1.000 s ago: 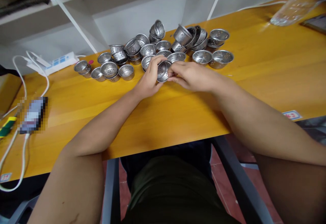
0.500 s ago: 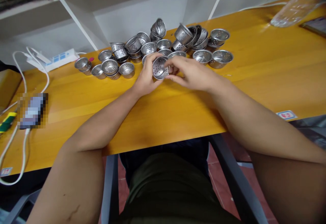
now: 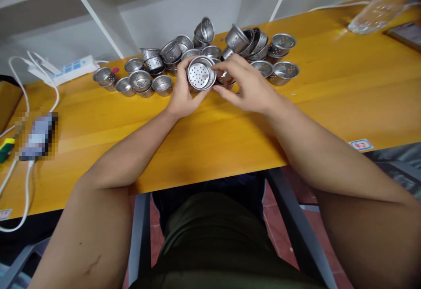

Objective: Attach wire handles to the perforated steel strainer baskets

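A perforated metal cup (image 3: 199,76) is tilted with its mouth toward me, showing the round holes in its base. My left hand (image 3: 183,90) wraps round its left side, fingers behind and thumb along the lower edge. The index finger and thumb of my right hand (image 3: 252,85) touch the cup's right rim; its other fingers are curled and partly hidden. The rim looks doubled, but I cannot tell whether a second cup is nested inside. Just behind both hands, several similar cups (image 3: 212,52) stand on the table, some stacked or leaning.
More cups (image 3: 140,80) sit to the left and others (image 3: 283,73) to the right on the yellow table (image 3: 197,148). A white power strip (image 3: 74,70), a cabled phone (image 3: 38,136) and a clear plastic bottle (image 3: 378,15) lie farther out.
Both hands have raised the cup slightly and turned it so its base shows more fully. The right fingers have shifted from inside the cup to its right rim. The view has tilted slightly.
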Action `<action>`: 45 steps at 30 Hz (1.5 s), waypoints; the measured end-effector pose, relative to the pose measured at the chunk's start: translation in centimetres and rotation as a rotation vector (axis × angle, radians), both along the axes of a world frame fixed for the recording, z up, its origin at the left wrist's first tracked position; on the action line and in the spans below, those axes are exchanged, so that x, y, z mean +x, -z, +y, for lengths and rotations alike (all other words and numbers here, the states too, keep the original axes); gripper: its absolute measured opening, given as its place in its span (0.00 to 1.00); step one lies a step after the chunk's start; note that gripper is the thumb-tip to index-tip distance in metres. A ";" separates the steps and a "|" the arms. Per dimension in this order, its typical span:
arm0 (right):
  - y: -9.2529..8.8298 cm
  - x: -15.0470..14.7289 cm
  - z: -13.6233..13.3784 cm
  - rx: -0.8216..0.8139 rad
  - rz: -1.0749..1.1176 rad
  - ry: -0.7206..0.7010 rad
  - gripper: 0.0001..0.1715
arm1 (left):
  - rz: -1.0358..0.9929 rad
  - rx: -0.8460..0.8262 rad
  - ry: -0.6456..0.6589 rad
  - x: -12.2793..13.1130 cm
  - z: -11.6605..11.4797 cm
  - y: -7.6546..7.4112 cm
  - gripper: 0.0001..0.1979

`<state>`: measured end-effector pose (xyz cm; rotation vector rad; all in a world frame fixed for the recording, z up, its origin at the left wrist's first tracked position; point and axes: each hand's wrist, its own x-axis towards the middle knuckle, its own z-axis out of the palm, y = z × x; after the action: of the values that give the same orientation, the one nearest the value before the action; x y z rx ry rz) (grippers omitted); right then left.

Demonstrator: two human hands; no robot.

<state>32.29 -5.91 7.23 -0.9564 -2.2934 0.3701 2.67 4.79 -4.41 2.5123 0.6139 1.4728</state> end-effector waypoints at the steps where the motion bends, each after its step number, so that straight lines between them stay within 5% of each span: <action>1: 0.1 0.0 0.0 -0.003 0.005 -0.009 0.42 | -0.005 -0.008 0.004 0.0 -0.1 0.1 0.55; 9: -0.4 -0.2 0.0 -0.031 -0.024 -0.045 0.39 | -0.007 -0.061 -0.011 1.3 -1.9 -0.6 0.54; 17: -0.8 3.5 2.8 -0.050 0.084 0.224 0.41 | -0.029 -0.190 0.000 1.9 -4.0 -1.7 0.53; 22: -0.1 3.7 4.0 -0.115 -0.017 0.233 0.28 | -0.045 -0.144 0.003 1.4 -3.6 -1.2 0.46; 27: -3.1 4.9 2.6 -0.143 -0.022 0.360 0.27 | 0.006 -0.161 0.001 1.0 -3.2 -1.2 0.44; 30: -5.5 7.8 1.7 -0.176 0.041 0.598 0.15 | -0.014 -0.146 0.012 0.8 -2.8 -0.9 0.37; 37: -7.6 11.8 1.5 -0.803 -0.540 0.614 0.09 | 0.045 -0.143 0.032 0.3 -2.4 -0.6 0.37; 45: -5.5 8.6 2.6 -0.840 -0.619 0.627 0.10 | 0.020 -0.114 0.050 0.7 -3.7 -1.8 0.28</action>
<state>40.91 -3.27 12.78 -2.4032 -2.1512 0.8768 3.38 1.05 -2.63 2.4405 0.6156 1.3573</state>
